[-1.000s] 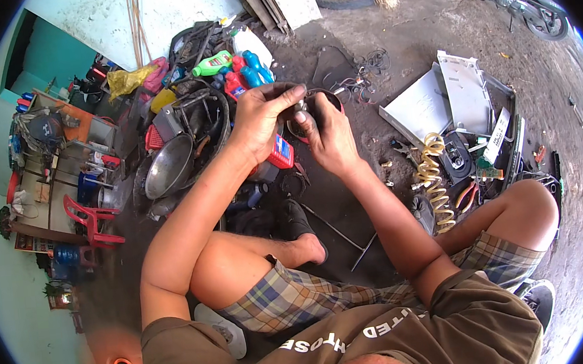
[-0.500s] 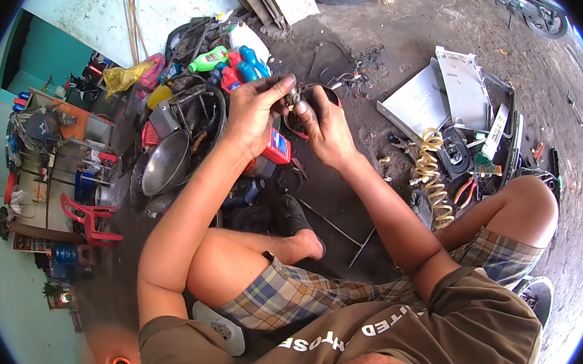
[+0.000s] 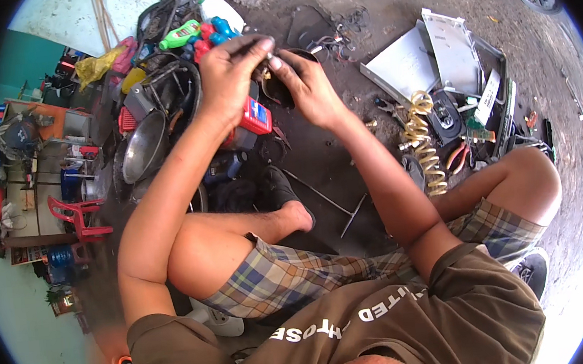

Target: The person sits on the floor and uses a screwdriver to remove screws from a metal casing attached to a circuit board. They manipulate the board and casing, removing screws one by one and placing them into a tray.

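Both my hands are raised in front of me, fingertips meeting over a small dark metal part (image 3: 267, 75) with a brass-coloured bit on it. My left hand (image 3: 227, 80) pinches it from the left, thumb stretched along the top. From the other side my right hand (image 3: 308, 90) closes thumb and fingers on it. The fingers cover most of the part, so its exact kind cannot be made out. Below and behind the fingers is a dark round container (image 3: 277, 94). A red bottle (image 3: 256, 118) stands just under my left wrist.
Bottles, including a green one (image 3: 180, 36), and a metal bowl (image 3: 145, 152) crowd the left. A T-handle wrench (image 3: 331, 203) lies before my legs. At right are a coiled hose (image 3: 418, 136), pliers (image 3: 457, 158) and metal panels (image 3: 451, 46). A red chair (image 3: 81, 218) stands farther left.
The view has shifted, so most surroundings sit higher and farther left. My hands stay together on the small part, and their fingers now cover more of it.
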The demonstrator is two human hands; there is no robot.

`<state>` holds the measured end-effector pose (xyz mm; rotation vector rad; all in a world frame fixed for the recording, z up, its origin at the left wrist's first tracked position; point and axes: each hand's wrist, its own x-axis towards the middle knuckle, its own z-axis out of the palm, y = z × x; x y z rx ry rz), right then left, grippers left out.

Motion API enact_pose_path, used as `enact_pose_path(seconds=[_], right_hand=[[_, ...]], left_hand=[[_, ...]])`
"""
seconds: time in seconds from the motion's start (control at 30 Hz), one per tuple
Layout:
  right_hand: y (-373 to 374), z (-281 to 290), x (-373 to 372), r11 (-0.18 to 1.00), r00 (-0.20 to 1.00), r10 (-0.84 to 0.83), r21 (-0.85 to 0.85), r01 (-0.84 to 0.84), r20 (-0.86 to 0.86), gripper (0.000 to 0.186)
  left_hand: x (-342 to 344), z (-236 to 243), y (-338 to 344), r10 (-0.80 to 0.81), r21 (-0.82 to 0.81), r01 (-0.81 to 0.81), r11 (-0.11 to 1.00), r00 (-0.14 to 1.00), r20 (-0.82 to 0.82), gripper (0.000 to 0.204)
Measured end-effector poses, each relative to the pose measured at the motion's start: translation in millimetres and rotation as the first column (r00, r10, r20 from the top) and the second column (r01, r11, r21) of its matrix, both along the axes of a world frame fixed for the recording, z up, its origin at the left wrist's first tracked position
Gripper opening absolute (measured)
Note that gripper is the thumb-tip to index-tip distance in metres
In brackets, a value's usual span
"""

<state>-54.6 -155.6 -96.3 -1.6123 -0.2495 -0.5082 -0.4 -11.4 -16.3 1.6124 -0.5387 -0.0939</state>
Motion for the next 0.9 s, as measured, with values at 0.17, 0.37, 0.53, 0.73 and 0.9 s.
enact_pose_path(seconds=[0.17,0.37,0.53,0.73,0.9], right_hand=[[-35.2,-46.6,19.9,0.965,0.975,-0.142,-0.242,0.098,-0.171,0.042],[-89.8,-130.7,35.5,0.82,0.909,-0.258,-0.572,0.027,-0.326,0.041],[-101.8,-183.2,33.1,0.992,0.697,-0.098,-0.122,0.015,-0.711,0.042],[-116.1,-291.6,18.0,0.772,0.523,-0.616,-0.585,0.249,-0.59,0.034],[-156.8,-349.4,-24.3,0.703,0.457,-0.702,-0.634,0.322,-0.547,0.032]], left_hand=[[14.9,-4.3,10.7,-0.037,0.103,0.051,0.993,0.99,-0.133,0.022],[19.0,-18.7,19.3,-0.153,0.249,0.217,0.944,0.955,-0.253,0.027],[25.7,-32.1,20.1,-0.179,0.407,0.262,0.875,0.956,-0.231,0.032],[35.7,-57.4,15.0,-0.276,0.587,0.271,0.763,0.958,-0.085,0.03],[29.9,-64.6,18.1,-0.282,0.668,0.273,0.692,0.954,-0.099,0.033]])
